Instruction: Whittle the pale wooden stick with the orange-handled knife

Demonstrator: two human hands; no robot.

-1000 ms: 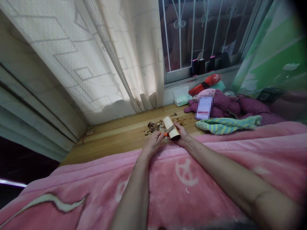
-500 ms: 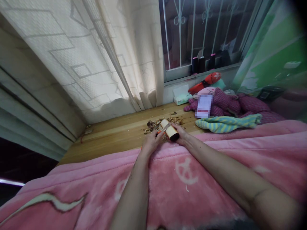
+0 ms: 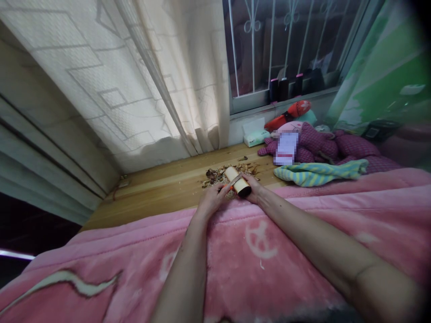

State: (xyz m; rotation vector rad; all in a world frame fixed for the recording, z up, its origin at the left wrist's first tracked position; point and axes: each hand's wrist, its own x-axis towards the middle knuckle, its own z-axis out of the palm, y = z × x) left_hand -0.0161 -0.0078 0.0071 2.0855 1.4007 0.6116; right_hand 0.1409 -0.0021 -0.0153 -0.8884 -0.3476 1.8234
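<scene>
A pale cylinder [image 3: 231,173], like a short piece of bamboo tube with a dark near end, lies tilted between my hands above a heap of brown and pale shavings [image 3: 215,176]. My right hand [image 3: 255,188] is closed on its right side. In my left hand [image 3: 209,200] is a knife [image 3: 235,181] with an orange handle, mostly hidden by the fingers. Its narrow blade lies across the top of the cylinder and reaches toward my right thumb. Both hands are just beyond the pink blanket's edge.
The wooden ledge [image 3: 155,184] runs under a curtain [image 3: 161,80] and a barred window. On the right lie a striped cloth [image 3: 319,172], a phone with a blurred screen [image 3: 286,148], a purple plush toy [image 3: 357,146] and a tissue pack [image 3: 256,137]. A pink blanket [image 3: 235,269] covers the front.
The knife blade has shifted slightly along the cylinder toward its near, dark end. My left forearm has moved a little to the left. The right hand and the cylinder stay almost where they were.
</scene>
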